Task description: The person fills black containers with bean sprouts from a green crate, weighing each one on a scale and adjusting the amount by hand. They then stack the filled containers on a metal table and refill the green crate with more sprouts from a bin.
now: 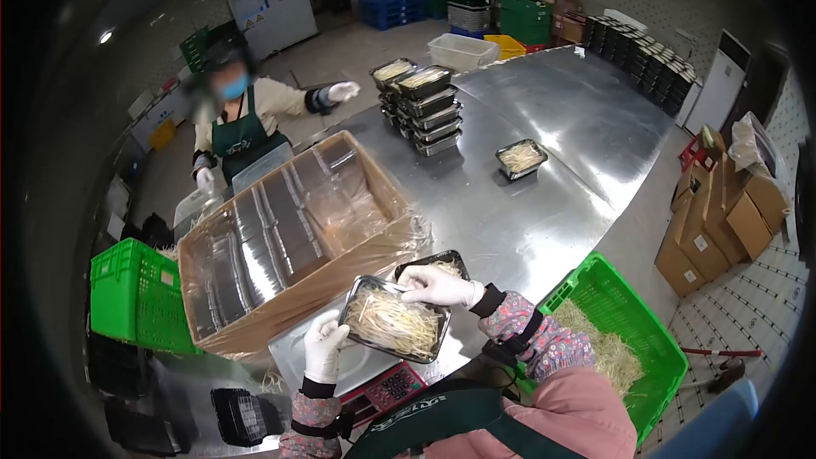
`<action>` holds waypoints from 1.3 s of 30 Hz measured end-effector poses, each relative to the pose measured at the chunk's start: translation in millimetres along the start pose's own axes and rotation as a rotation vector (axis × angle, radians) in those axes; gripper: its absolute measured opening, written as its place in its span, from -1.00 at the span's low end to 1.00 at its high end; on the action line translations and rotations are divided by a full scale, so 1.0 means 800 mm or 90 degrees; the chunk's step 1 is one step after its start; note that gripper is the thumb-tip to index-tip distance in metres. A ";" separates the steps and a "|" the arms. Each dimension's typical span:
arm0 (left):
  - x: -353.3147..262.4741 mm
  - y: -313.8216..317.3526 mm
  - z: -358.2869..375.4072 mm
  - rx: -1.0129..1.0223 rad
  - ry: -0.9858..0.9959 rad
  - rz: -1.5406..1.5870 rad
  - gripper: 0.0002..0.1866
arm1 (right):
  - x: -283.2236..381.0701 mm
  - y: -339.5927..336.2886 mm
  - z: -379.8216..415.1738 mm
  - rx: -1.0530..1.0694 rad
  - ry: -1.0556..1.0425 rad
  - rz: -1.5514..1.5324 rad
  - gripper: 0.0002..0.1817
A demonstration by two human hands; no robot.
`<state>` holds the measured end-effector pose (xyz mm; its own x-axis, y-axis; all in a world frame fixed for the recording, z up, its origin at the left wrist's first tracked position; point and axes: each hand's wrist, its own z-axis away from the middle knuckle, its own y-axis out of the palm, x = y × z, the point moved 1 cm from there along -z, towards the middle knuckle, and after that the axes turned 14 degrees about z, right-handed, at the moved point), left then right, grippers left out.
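A black plastic tray of pale, thin sprouts [393,321] is tilted in front of me, above a scale with a metal plate [293,350] and a red keypad [393,391]. My left hand [324,347], in a white glove, grips the tray's left edge with the thumb on the rim. My right hand [440,286], also gloved, is closed at the tray's far rim. Its fingertips meet over the sprouts' edge, and what they pinch is too small to make out. Just behind, partly hidden by my right hand, sits a second filled tray [457,260].
A carton of stacked black trays [293,276] stands left of the metal table [476,204]. Filled trays [433,110] are piled beyond it, and one tray [521,158] lies alone. A green crate of sprouts [608,344] is at my right. A co-worker [246,127] stands across.
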<state>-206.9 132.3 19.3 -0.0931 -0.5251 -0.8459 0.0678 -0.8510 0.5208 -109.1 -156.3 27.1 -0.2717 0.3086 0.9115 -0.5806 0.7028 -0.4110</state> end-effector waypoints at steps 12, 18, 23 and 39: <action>0.000 0.001 0.009 -0.243 -0.003 -0.048 -0.73 | -0.289 -0.431 0.012 -1.006 0.081 -0.295 -0.79; 0.011 -0.030 0.039 -0.394 -0.010 -0.062 -0.73 | -0.445 -0.478 0.003 -1.043 0.301 -0.244 -0.84; 0.013 -0.011 0.037 -0.388 -0.020 -0.091 -0.74 | -0.429 -0.485 -0.004 -1.050 0.374 -0.318 -0.74; 0.023 0.003 0.041 -0.156 -0.051 -0.082 -0.73 | -0.191 -0.392 0.047 -0.913 0.193 -0.389 -0.47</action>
<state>-240.7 120.5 8.8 -0.1939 -0.4206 -0.8863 0.2877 -0.8881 0.3585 85.6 -448.0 16.6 -0.0198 -0.2469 0.9688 0.6821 0.7051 0.1937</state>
